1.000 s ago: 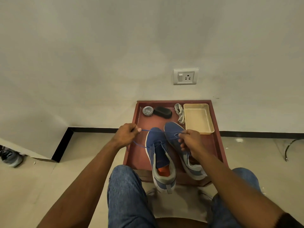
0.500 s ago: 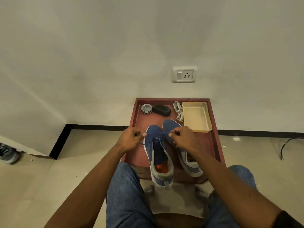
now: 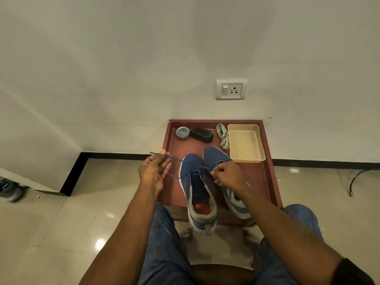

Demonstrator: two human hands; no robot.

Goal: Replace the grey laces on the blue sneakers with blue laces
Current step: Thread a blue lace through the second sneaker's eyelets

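**Blue lace drawn across the left-hand sneaker**

I have both hands up over the low red counter [image 3: 265, 182], which stands against the white wall in the centre of the frame. My left hand [image 3: 153, 173] pinches one end of the blue lace [image 3: 185, 161] between thumb and fingertip, with the other fingers loosely spread; the lace tip pokes out past the pinch toward the upper left. My right hand [image 3: 227, 174] is curled, its fingertips nipping the lace close to the eyelets. I judge the lace is stretched between my hands so that it pulls snug through the front eyelets and both ends can be evened out before the next crossing.

The blue sneakers [image 3: 197, 190] sit side by side, toes toward the wall, heels at the counter's near edge. The one on the left of the frame is being laced. Only the lowest eyelets seem threaded, so I reckon most of this job is ahead. The right-hand sneaker is partly hidden by my forearm, and I cannot tell its lacing.

The grey laces [image 3: 223, 135] lie bundled at the back, just beside a cream tray [image 3: 260, 145]. A round tin [image 3: 182, 132] and a black brush [image 3: 202, 135] lie further left.

A wall socket [image 3: 231, 89] sits above the counter. The floor is glossy beige tile with a black skirting line. Another shoe [image 3: 9, 190] shows at the far left edge.
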